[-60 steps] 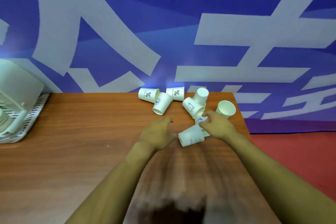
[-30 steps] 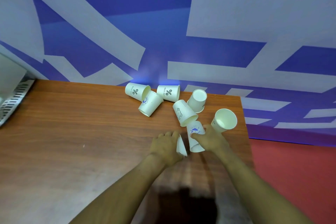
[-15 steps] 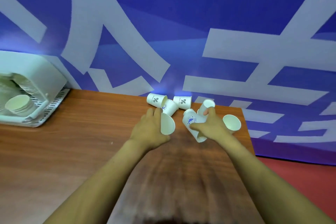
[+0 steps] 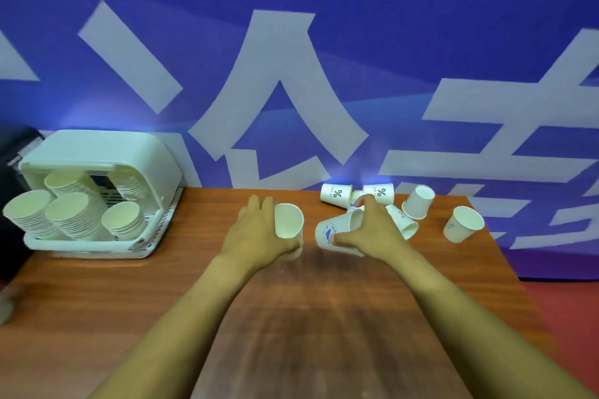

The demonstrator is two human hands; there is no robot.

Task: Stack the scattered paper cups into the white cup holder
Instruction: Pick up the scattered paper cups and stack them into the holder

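Left hand (image 4: pixel 259 233) grips a paper cup (image 4: pixel 288 226), fingers curled round its wall from the left, thumb low on the near side; the cup's open mouth faces the camera and a bit right. Whether it is lifted or touching the table (image 4: pixel 97 301) cannot be told.

Right hand (image 4: pixel 369 232) holds a blue-logo cup (image 4: pixel 334 233): thumb pressed on the near wall, fingers curled over the top. The cup lies tilted with its base toward the left, logo on the side wall, partly hidden under the palm. The two held cups are just beside each other, a small gap between, at the middle of the table toward the far edge.

Loose cups sit behind and to the right of the right hand, along the far edge toward the far right corner: two cups printed with % (image 4: pixel 336 195) and (image 4: pixel 378 193) on their sides at the far edge, a small cup (image 4: pixel 357 197) between them mostly hidden by the fingertips, another cup (image 4: pixel 402 220) on its side touching the back of the right hand, a tilted cup (image 4: pixel 418 201) further right, and one cup (image 4: pixel 464 228) apart near the right edge.

White cup holder (image 4: pixel 97 152) stands at the far left corner, well apart from both hands, its tray (image 4: pixel 87 244) in front. Inside are several leaning stacks of cups (image 4: pixel 73 217), mouths toward the camera.

Blue banner (image 4: pixel 291 74) with white characters behind the table.
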